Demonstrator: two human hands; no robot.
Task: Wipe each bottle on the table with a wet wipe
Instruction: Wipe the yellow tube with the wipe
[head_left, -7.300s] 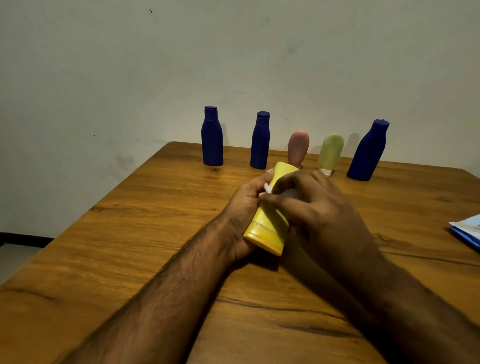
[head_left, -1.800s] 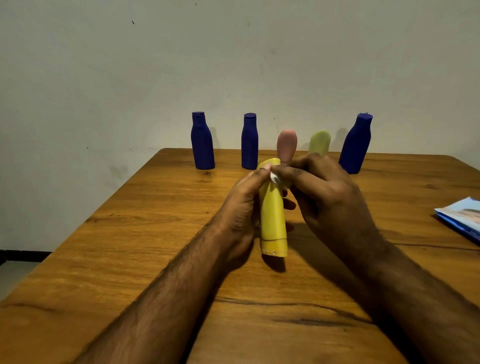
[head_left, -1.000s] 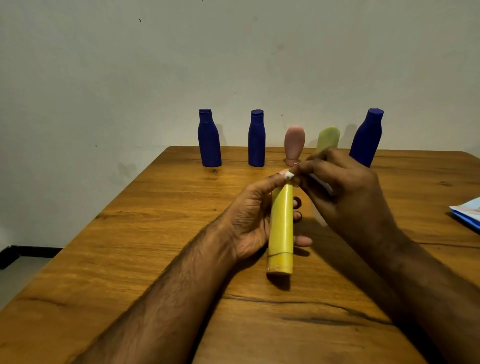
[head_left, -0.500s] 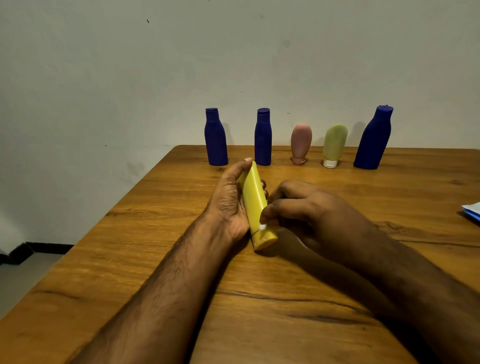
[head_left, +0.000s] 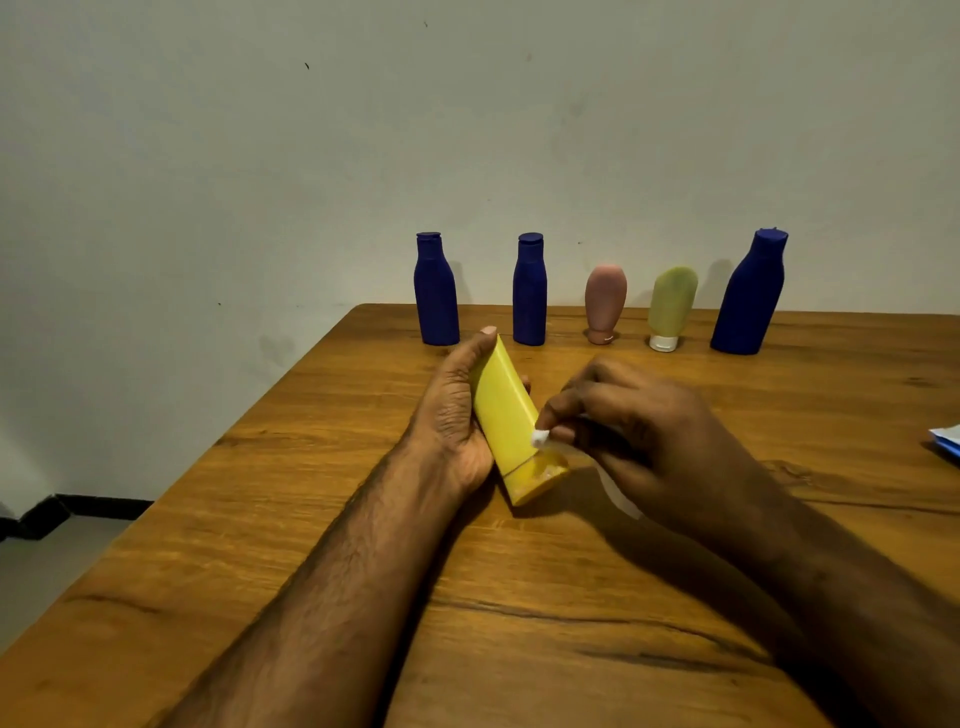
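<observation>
Head view: the left hand grips the yellow tube, thumb stretched along its far edge up to the crimped tip, the other fingers curled behind it. The tube is tilted, its cap end low and resting on or just above the table; I cannot tell which. The right hand sits just right of the tube, pinching a wet wipe, of which only a small white wad shows at the fingertips, pressed to the tube's lower body just above the cap seam. A pale strip under the right palm may be more of the wipe, but it is too dim to be sure.

Risks, as I judge them: the wad is bunched small, so each stroke covers little, and the side of the tube against the left palm could be missed unless the tube is turned. A wet plastic surface may slip in the left hand's grip. Hard pressure near the cap could squeeze the soft tube.

Well beyond both hands, by the wall, stand five more bottles: two blue bottles, a pink tube, a green tube and a larger blue bottle. The two inverted tubes balance on narrow caps, so a careless reach could topple them. Far right of the right hand, a blue-and-white packet lies at the frame edge.
</observation>
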